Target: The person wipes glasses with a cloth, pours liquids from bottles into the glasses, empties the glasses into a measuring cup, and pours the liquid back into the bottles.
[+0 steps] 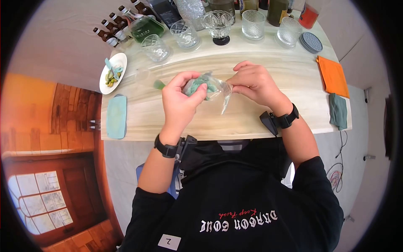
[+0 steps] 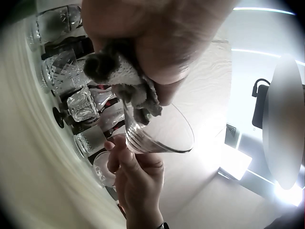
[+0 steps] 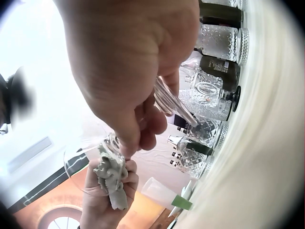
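Above the middle of the table, a clear stemmed glass (image 2: pixel 177 136) with a cone-shaped bowl is held tilted on its side. My left hand (image 1: pixel 180 94) holds a bunched grey-green cloth (image 1: pixel 200 87) at the bowl, thumb pressing it against the glass. In the right wrist view the cloth (image 3: pixel 112 174) overlaps the bowl, with the left hand's fingers around it. My right hand (image 1: pixel 256 84) pinches the glass at its narrow stem end, fingers curled; they hide most of the stem. Past those fingers the ribbed foot (image 3: pixel 174 102) sticks out.
Cut-glass tumblers (image 1: pixel 184 34) and a dark-footed glass bowl (image 1: pixel 217 25) line the back, before several bottles (image 1: pixel 145 27). At left are a plate (image 1: pixel 103 86) with olives and a pale teal mat (image 1: pixel 116 117); at right, grey coasters (image 1: pixel 311 43), an orange cloth (image 1: pixel 333 77) and a green cloth (image 1: pixel 338 111).
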The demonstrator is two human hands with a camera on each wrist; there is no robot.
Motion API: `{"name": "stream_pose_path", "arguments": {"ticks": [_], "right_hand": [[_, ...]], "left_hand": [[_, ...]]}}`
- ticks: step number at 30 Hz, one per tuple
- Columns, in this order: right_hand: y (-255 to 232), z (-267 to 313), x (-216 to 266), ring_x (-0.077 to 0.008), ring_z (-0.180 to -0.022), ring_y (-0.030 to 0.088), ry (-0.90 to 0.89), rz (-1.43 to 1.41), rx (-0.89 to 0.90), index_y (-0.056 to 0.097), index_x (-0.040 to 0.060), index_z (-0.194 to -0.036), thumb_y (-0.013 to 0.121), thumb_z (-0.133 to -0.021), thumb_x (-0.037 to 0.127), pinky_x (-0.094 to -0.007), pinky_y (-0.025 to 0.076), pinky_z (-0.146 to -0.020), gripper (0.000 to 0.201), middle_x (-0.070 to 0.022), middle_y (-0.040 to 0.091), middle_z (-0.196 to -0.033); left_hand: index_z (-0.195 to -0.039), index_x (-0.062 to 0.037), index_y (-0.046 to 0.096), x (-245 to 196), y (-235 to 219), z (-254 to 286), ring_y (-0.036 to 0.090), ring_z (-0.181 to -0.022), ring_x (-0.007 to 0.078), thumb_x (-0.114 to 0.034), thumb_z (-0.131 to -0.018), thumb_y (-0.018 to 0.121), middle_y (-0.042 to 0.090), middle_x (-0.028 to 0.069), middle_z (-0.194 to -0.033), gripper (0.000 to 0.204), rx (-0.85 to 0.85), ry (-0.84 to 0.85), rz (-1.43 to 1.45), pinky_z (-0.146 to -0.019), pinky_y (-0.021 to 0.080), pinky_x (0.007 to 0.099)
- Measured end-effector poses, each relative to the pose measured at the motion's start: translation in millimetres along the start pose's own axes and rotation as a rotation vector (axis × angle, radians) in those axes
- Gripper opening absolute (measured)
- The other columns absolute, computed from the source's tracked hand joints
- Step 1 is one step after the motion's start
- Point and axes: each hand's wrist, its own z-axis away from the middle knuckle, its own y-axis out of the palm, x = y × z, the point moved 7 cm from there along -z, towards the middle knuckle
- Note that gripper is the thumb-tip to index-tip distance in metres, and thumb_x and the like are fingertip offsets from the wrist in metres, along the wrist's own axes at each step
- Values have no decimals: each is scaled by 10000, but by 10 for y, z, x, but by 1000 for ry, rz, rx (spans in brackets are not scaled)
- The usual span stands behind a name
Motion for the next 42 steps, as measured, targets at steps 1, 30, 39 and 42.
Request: {"name": "stream_pose_path", "arguments": {"ticks": [1,30,39,42], "right_hand": [[-34,2,4,-217,-724,655,-1,93,-26,763,90,-928,792,-755,166,-372,509,-878,191,-39,711,-767],[-178,22,46,-176,-657,616,-22,485,-188,764,131,-947,812,-724,129,-326,468,-783,228,12,680,-717],[55,29,87,-189,-622,588,9,472,64,751,102,-931,810,-700,138,-327,451,-724,240,2,626,-655],[99,49,40,-207,-611,609,48,501,94,751,125,-859,784,-729,198,-319,453,-719,153,-14,654,-655]], "left_hand": [[-1057,27,640,116,12,31,634,-806,67,-13,-860,707,698,38,-956,212,-28,-63,118,-705,512,223],[-1086,-1,591,-602,52,529,638,-828,112,-32,-873,710,668,66,-948,246,-121,52,381,-691,531,269],[-913,-7,658,-706,258,-263,656,-859,297,-16,-784,731,686,109,-917,148,275,590,-746,-754,519,365],[-911,-26,660,-686,372,-188,637,-882,310,-10,-754,729,684,103,-938,173,387,539,-761,-768,513,383]]}}
